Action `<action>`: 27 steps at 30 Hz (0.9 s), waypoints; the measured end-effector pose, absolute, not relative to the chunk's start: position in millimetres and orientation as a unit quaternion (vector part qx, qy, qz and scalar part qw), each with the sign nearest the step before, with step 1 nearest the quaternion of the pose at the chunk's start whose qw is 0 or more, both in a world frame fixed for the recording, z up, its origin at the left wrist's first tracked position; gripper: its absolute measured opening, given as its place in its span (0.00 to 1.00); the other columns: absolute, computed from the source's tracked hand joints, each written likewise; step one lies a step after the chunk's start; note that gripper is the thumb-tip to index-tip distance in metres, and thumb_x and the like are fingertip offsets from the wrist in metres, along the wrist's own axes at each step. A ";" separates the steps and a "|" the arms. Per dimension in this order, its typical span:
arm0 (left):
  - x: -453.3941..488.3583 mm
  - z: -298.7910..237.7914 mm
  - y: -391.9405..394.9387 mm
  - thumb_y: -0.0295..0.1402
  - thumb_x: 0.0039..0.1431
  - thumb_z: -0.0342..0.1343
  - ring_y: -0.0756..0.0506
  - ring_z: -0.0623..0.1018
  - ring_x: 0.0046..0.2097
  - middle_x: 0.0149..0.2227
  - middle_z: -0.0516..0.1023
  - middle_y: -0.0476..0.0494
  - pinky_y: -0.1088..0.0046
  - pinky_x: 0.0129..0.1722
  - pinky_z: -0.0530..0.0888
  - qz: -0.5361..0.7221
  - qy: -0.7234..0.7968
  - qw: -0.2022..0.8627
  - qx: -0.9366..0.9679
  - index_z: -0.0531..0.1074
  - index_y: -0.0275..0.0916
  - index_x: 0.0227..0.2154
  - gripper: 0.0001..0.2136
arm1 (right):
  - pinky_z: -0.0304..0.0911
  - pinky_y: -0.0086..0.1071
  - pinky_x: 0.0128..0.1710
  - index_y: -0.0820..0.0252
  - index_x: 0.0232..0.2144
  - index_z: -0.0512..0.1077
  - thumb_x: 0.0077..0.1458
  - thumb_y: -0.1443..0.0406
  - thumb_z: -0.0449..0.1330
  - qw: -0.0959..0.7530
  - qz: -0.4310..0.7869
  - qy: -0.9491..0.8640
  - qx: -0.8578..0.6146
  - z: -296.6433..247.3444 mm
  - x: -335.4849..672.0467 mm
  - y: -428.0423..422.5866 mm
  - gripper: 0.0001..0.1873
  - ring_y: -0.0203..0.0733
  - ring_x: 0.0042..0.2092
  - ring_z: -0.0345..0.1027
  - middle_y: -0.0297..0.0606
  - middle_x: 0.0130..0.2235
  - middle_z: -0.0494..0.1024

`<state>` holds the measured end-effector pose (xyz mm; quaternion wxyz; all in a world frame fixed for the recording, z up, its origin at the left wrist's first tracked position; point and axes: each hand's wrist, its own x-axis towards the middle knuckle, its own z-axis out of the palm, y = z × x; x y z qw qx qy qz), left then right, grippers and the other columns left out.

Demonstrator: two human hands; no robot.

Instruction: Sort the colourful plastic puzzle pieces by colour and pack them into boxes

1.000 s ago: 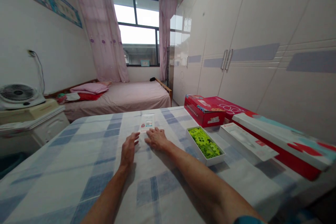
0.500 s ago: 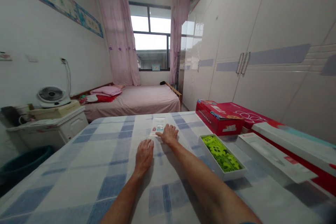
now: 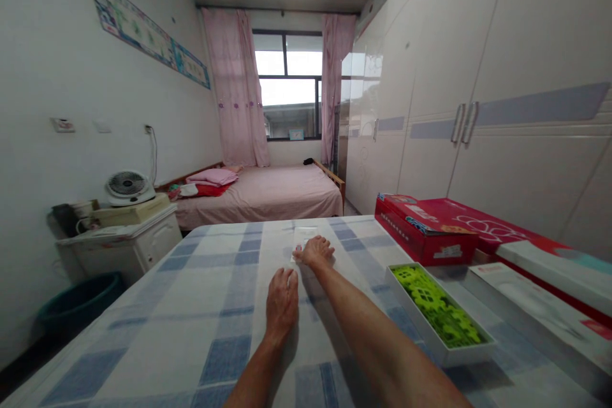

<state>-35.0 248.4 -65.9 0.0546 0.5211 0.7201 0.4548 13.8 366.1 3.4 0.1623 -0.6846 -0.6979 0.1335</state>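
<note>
My left hand (image 3: 282, 296) lies flat and open on the blue-and-white checked tablecloth (image 3: 191, 306), holding nothing. My right hand (image 3: 315, 250) reaches further out, fingers spread and resting on a small clear packet (image 3: 304, 236) that lies on the cloth. Part of the packet is hidden under the fingers. A white box of lime-green plastic pieces (image 3: 437, 312) sits to the right of my right forearm.
Red boxes (image 3: 425, 229) and long white boxes (image 3: 549, 306) line the table's right side, beside a tall white wardrobe (image 3: 478, 108). A bed (image 3: 268, 191) stands beyond the table under the window. A fan (image 3: 127, 186) on a white cabinet and a teal bin (image 3: 76, 303) are at left.
My right hand has slid forward onto the packet, covering more of it. My left hand stayed flat and lies further behind the right. The view swung left and tilted up.
</note>
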 end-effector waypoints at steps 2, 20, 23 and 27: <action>-34.6 -64.8 247.8 0.36 0.63 0.37 0.40 0.64 0.61 0.54 0.72 0.35 0.58 0.63 0.57 0.459 0.722 0.061 0.514 0.71 0.34 0.47 0.20 | 0.55 0.43 0.54 0.77 0.57 0.59 0.38 0.55 0.69 0.160 0.126 -0.696 -0.689 3.1 8.1 369.0 0.48 0.55 0.57 0.58 0.64 0.55 0.64; -29.5 -50.4 238.4 0.39 0.63 0.36 0.39 0.60 0.64 0.60 0.63 0.28 0.60 0.65 0.53 0.491 0.724 0.136 0.465 0.70 0.29 0.50 0.24 | 0.61 0.57 0.43 0.75 0.62 0.50 0.46 0.58 0.63 0.036 0.120 -0.729 -0.673 10.8 -17.3 386.1 0.47 0.66 0.55 0.62 0.72 0.55 0.64; -29.2 -47.3 236.5 0.38 0.62 0.36 0.39 0.61 0.63 0.60 0.64 0.27 0.60 0.64 0.54 0.492 0.724 0.134 0.465 0.70 0.28 0.49 0.24 | 0.59 0.63 0.43 0.73 0.62 0.52 0.48 0.63 0.61 0.008 0.112 -0.738 -0.666 13.3 -21.8 379.4 0.42 0.71 0.56 0.60 0.73 0.58 0.60; -29.5 -45.2 236.0 0.39 0.63 0.36 0.40 0.60 0.63 0.60 0.63 0.28 0.62 0.64 0.54 0.480 0.727 0.143 0.469 0.70 0.28 0.50 0.25 | 0.57 0.67 0.44 0.74 0.62 0.53 0.54 0.66 0.55 0.014 0.092 -0.786 -0.611 11.8 -20.0 367.8 0.35 0.71 0.57 0.59 0.74 0.57 0.61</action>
